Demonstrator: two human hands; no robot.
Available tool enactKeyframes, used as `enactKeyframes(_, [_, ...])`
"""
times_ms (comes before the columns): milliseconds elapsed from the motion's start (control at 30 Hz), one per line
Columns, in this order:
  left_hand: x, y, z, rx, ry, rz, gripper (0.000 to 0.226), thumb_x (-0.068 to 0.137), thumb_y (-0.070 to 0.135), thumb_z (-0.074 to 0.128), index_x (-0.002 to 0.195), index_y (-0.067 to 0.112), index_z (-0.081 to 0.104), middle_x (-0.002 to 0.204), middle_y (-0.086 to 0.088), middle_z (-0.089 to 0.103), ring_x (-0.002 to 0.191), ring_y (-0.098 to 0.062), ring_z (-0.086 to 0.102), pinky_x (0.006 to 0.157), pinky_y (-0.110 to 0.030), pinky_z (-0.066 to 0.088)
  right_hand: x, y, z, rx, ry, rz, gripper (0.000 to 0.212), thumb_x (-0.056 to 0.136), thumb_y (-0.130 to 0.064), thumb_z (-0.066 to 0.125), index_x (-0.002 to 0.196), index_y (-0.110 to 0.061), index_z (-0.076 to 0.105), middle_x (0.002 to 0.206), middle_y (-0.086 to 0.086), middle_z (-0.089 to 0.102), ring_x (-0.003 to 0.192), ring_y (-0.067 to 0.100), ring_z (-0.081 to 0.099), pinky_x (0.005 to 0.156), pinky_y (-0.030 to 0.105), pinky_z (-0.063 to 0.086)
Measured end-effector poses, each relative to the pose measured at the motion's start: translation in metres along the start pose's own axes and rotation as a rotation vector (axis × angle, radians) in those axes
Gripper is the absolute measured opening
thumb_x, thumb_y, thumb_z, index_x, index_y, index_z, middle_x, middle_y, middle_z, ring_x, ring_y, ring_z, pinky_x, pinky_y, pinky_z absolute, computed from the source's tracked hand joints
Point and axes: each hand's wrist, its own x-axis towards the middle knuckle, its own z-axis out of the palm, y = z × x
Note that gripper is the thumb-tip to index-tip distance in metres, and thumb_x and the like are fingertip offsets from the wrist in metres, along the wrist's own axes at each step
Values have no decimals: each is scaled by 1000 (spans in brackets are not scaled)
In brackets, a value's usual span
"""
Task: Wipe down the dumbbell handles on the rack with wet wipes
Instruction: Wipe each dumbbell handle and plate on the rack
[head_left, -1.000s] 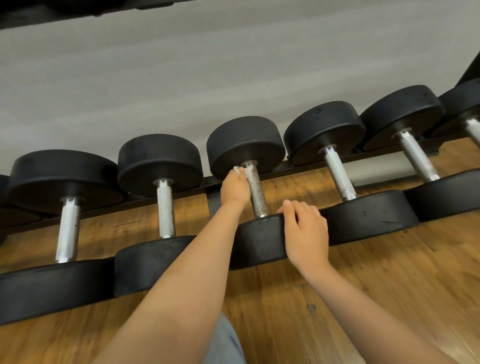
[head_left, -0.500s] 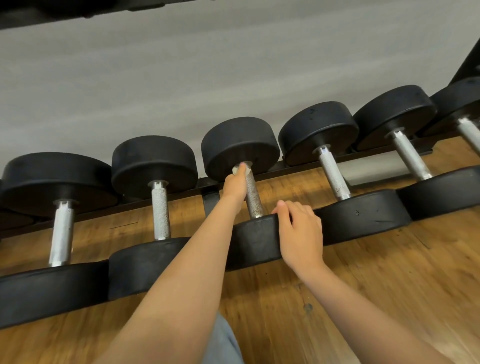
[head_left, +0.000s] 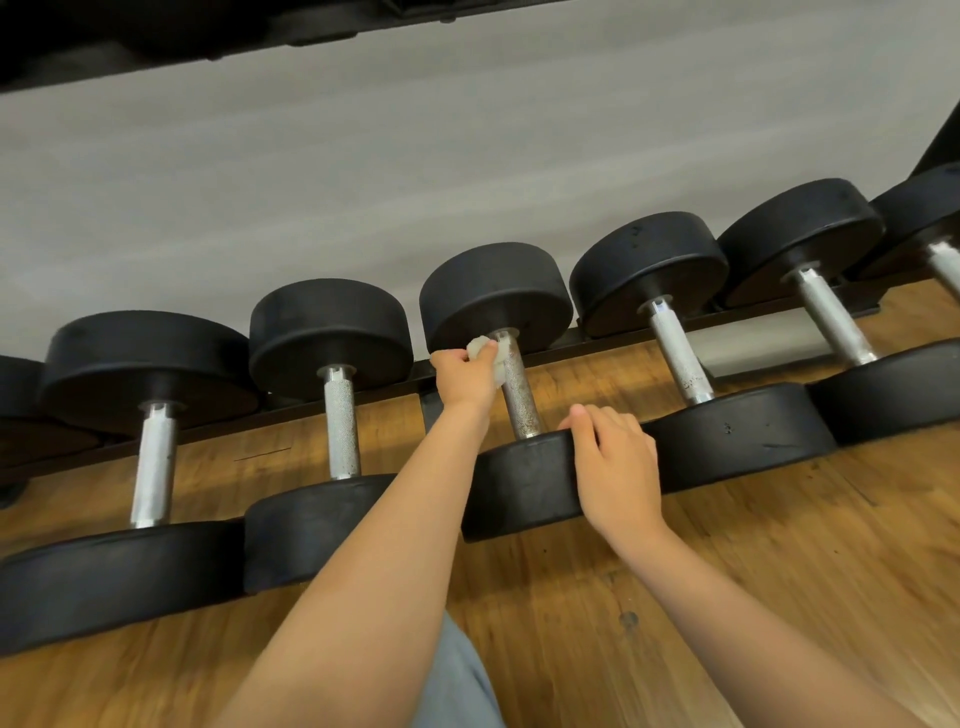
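Note:
Several black dumbbells with silver knurled handles lie side by side on a low rack (head_left: 582, 340). My left hand (head_left: 465, 379) grips a crumpled white wet wipe (head_left: 483, 349) and presses it to the far end of the middle dumbbell's handle (head_left: 519, 400), close to the far weight head. My right hand (head_left: 615, 467) rests on the near black head (head_left: 519, 483) of that same dumbbell, fingers curved over its top edge. The handle shows brownish specks below the wipe.
Neighbouring handles stand to the left (head_left: 342, 426) and right (head_left: 675, 358). A grey wall (head_left: 467, 156) runs behind the rack, with a dark upper shelf (head_left: 208, 31) overhead. Wooden floor (head_left: 727, 597) lies in front; my grey trouser leg (head_left: 457, 686) shows at the bottom.
My left hand stays at the handle's far end and has turned, so more of the white wipe shows. My right hand keeps its place on the near head.

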Motion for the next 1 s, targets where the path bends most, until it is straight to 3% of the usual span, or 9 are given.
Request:
enactKeyframes(100, [-3, -3, 1, -47, 110, 48, 23, 91, 18, 69, 103, 12, 51, 97, 2, 53, 93, -14, 54, 69, -16, 43, 0, 0, -1, 0, 3, -7, 39, 104, -33, 31, 96, -19, 66, 90, -6, 62, 95, 13, 52, 94, 35, 35])
enactKeyframes(200, [-3, -3, 0, -15, 169, 100, 19, 88, 19, 72, 98, 11, 58, 90, 5, 55, 83, -9, 54, 62, -12, 40, -1, -1, 1, 2, 12, -7, 40, 104, -34, 30, 95, -19, 66, 90, -7, 62, 94, 12, 52, 92, 32, 34])
enactKeyframes(300, [-5, -1, 3, 20, 118, 145, 19, 90, 26, 69, 96, 8, 67, 86, 3, 61, 76, -7, 55, 61, -12, 39, -1, -2, 0, 12, 24, -7, 45, 103, -39, 27, 94, -20, 66, 89, -8, 62, 93, 11, 52, 92, 32, 34])
enactKeyframes(433, [-8, 1, 9, 21, 28, 100, 34, 96, 31, 60, 66, 14, 59, 64, 2, 52, 61, -7, 49, 59, -18, 38, -1, -3, 0, 9, 21, -2, 43, 100, -39, 29, 92, -20, 66, 88, -8, 62, 93, 10, 52, 91, 30, 33])
enactKeyframes(500, [-7, 0, 10, 4, 35, 86, 30, 95, 29, 62, 69, 14, 59, 69, 2, 54, 66, -7, 50, 63, -18, 40, -1, -3, 0, 10, 22, -2, 43, 99, -40, 28, 91, -20, 66, 87, -8, 61, 92, 10, 52, 90, 29, 32])
enactKeyframes(567, [-8, -1, 11, 22, 41, 88, 11, 89, 23, 70, 88, 13, 66, 90, 2, 61, 85, -8, 56, 76, -19, 47, -1, -3, 1, 5, 27, -6, 44, 99, -40, 28, 91, -20, 66, 87, -8, 62, 93, 11, 52, 92, 31, 33])
enactKeyframes(667, [-5, -2, 14, 20, 57, 40, 32, 82, 23, 78, 108, 9, 64, 111, -5, 63, 102, -17, 59, 85, -26, 50, -1, -1, 0, 6, 20, -8, 43, 100, -38, 29, 92, -19, 66, 88, -7, 62, 93, 11, 52, 94, 33, 35])
enactKeyframes(833, [8, 5, 13, -146, 40, -144, 25, 80, 32, 79, 78, 16, 60, 91, -1, 65, 96, -20, 63, 91, -33, 52, 0, 0, 1, 6, 17, -24, 51, 97, -45, 21, 92, -21, 66, 86, -9, 60, 91, 10, 51, 92, 33, 35])
enactKeyframes(1000, [9, 3, 12, -262, -39, -235, 26, 77, 23, 83, 90, 13, 64, 102, -8, 70, 97, -21, 67, 93, -37, 55, 0, 0, 1, 8, 28, -28, 52, 95, -47, 20, 90, -22, 65, 84, -10, 59, 90, 9, 51, 91, 32, 36])
